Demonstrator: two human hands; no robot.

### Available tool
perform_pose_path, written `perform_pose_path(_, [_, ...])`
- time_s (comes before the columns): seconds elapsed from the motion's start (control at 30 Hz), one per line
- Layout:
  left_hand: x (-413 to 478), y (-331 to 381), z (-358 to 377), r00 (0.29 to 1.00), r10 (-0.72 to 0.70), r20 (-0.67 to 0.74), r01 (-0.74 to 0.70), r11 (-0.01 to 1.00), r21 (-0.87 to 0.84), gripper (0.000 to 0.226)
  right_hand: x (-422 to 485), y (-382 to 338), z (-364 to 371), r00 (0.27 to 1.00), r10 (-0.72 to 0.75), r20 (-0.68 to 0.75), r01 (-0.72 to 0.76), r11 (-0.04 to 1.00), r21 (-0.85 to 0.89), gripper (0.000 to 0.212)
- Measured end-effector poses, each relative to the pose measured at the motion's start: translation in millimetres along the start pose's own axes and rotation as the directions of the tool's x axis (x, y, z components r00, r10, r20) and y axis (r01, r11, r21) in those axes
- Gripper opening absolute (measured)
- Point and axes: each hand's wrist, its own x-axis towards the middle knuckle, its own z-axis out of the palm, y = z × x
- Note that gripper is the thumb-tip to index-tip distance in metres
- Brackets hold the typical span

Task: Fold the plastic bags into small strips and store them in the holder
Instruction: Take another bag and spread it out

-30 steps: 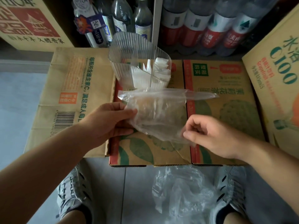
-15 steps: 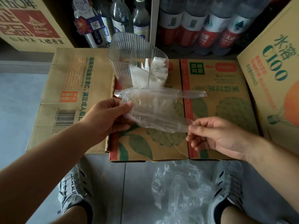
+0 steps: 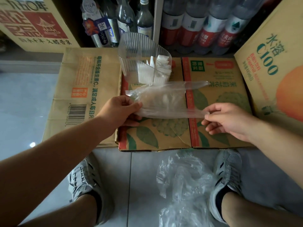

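The task looks partway through. Several white folded strips (image 3: 161, 64) already stand in the clear ribbed holder (image 3: 139, 46), which sits just beyond the fingertips on the flattened cardboard carton (image 3: 164, 133). One transparent plastic bag (image 3: 164, 102) is in work, stretched between the two hands just above the carton. The left hand (image 3: 121, 110) pinches its left end between thumb and curled fingers, and the right hand (image 3: 227, 120) pinches its near right edge between thumb and forefinger. It looks like a wide band rather than a narrow strip, and a loose end trails out on the far side of the right fingers. Nearer than both hands, on the tiled floor between the shoes, lies a heap of crumpled clear bags (image 3: 183, 182). By my reading, this bag needs more folding and then storing, and the heap has not been started.
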Motion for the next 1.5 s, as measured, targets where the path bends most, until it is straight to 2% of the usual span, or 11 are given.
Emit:
perform_pose_path(0.13, [-3.9, -8.2, 5.9, 0.992, 0.126, -0.023, -0.119, 0.974, 0.192, 0.033, -20.9, -30.8, 12.6, 0.920, -0.370, -0.125, 0.229, 0.770, -0.595, 0.015])
perform_pose_path(0.23, [-10.9, -15.0, 12.7, 0.972, 0.223, 0.078, -0.236, 0.933, 0.272, 0.024, -25.5, -66.4, 43.3, 0.762, -0.647, 0.005, 0.520, 0.608, -0.600, 0.010])
perform_pose_path(0.33, [-14.8, -22.5, 16.9, 0.929, 0.325, 0.176, -0.367, 0.873, 0.322, 0.023, -6.1, -86.1, 69.1, 0.683, -0.719, 0.132, 0.612, 0.464, -0.640, 0.018])
perform_pose_path(0.47, [-19.6, -25.0, 21.8, 0.858, 0.413, 0.305, -0.505, 0.790, 0.349, 0.025, 7.0, -101.6, 82.8, 0.807, -0.545, 0.229, 0.555, 0.565, -0.611, 0.036])
perform_pose_path(0.6, [-21.3, -25.0, 23.7, 0.820, 0.441, 0.366, -0.563, 0.739, 0.371, 0.024, 18.3, -98.3, 84.1, 0.891, -0.326, 0.316, 0.450, 0.727, -0.519, 0.028])
perform_pose_path(0.8, [-21.9, -25.7, 21.2, 0.890, 0.361, 0.277, -0.432, 0.862, 0.265, 0.031, 29.5, -85.0, 81.0, 0.923, -0.339, 0.180, 0.376, 0.896, -0.237, 0.006])
perform_pose_path(0.9, [-25.8, -22.4, 23.6, 0.968, 0.138, 0.210, -0.131, 0.990, -0.046, 0.045, 30.7, -88.4, 76.8, 0.931, -0.354, 0.096, 0.365, 0.913, -0.180, 0.002])
perform_pose_path(1.0, [-26.3, -23.2, 24.5, 0.987, 0.033, 0.158, 0.001, 0.977, -0.212, 0.032, 33.6, -86.8, 72.4, 0.913, -0.407, 0.010, 0.401, 0.894, -0.200, 0.007])
perform_pose_path(1.13, [-30.4, -22.3, 24.0, 0.997, -0.017, 0.076, 0.036, 0.964, -0.264, 0.010, 34.8, -85.4, 68.4, 0.901, -0.426, -0.077, 0.414, 0.900, -0.134, 0.008])
perform_pose_path(1.33, [-36.4, -20.1, 23.7, 0.999, -0.048, -0.005, 0.046, 0.977, -0.209, 0.008, 41.3, -90.6, 55.8, 0.844, -0.482, -0.236, 0.451, 0.875, -0.176, 0.008])
perform_pose_path(1.5, [-35.0, -19.8, 21.6, 0.992, -0.046, 0.115, 0.074, 0.965, -0.253, 0.029, 43.7, -90.2, 50.9, 0.874, -0.468, -0.132, 0.453, 0.882, -0.133, 0.007])
